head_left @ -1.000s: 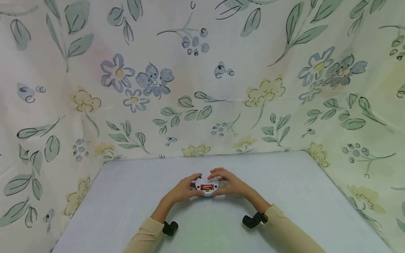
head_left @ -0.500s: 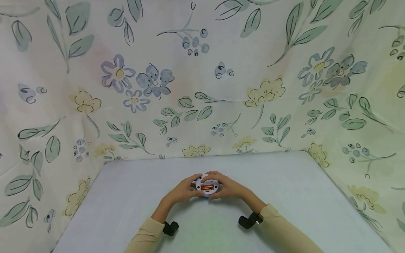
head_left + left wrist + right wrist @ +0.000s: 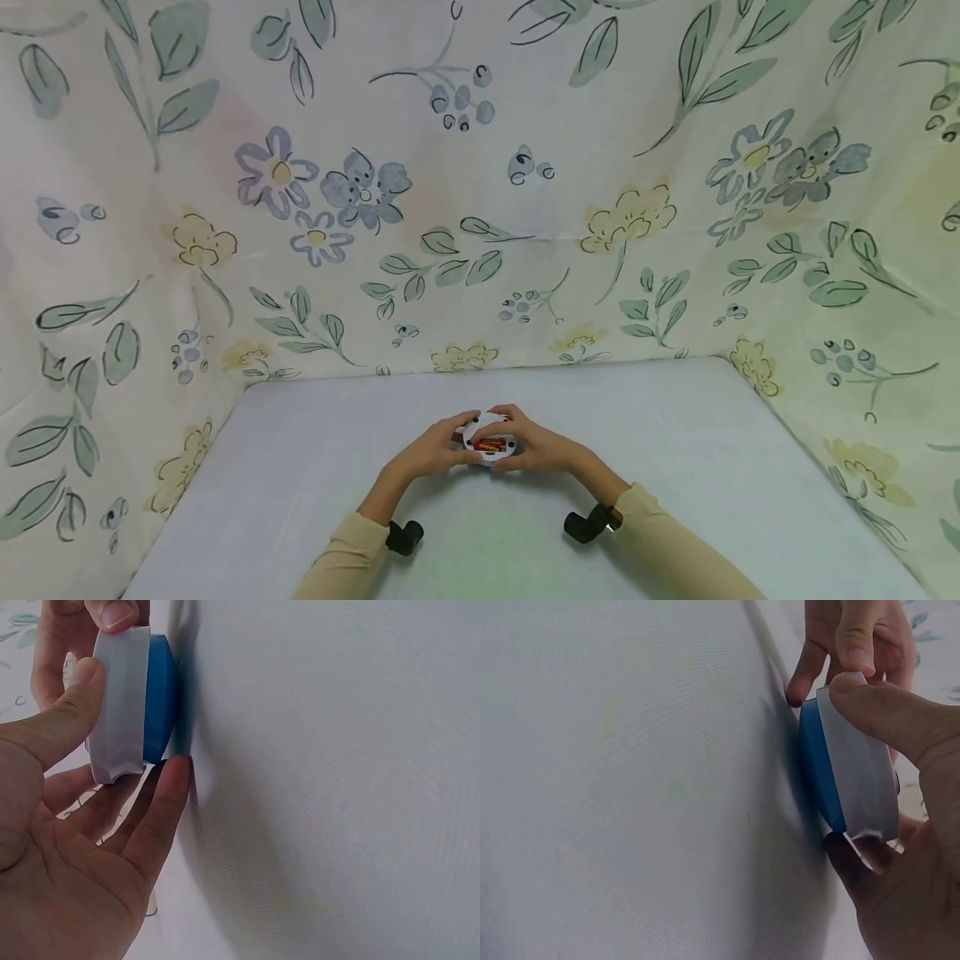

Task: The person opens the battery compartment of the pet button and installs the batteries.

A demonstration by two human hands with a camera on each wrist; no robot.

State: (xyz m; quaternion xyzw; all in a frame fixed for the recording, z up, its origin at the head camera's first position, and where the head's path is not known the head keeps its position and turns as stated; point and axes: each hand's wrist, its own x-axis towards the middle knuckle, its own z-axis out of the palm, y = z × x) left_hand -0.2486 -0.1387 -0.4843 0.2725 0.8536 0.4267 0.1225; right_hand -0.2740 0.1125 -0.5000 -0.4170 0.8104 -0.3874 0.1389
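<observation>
A round white device (image 3: 485,419) with a blue face (image 3: 158,697) is held low over the table, its white back turned up. In that back an uncovered battery compartment shows red-and-gold batteries (image 3: 491,446). My left hand (image 3: 431,448) grips the device's left side, thumb on the near rim and fingers around the far side. From the right, my right hand (image 3: 546,448) holds it with the thumb (image 3: 874,709) against the white rim. Its fingers arch over the back, one fingertip beside the compartment and partly covering the white surface.
The white table (image 3: 322,450) spreads around both hands. A floral cloth (image 3: 480,292) hangs behind it and along both sides. Each wrist wears a small black camera, one on the left (image 3: 405,538) and one on the right (image 3: 588,525).
My right hand has shifted left, its fingers reaching farther across the device's back toward the batteries and its thumb farther along the near rim. My left hand keeps its grip nearly still.
</observation>
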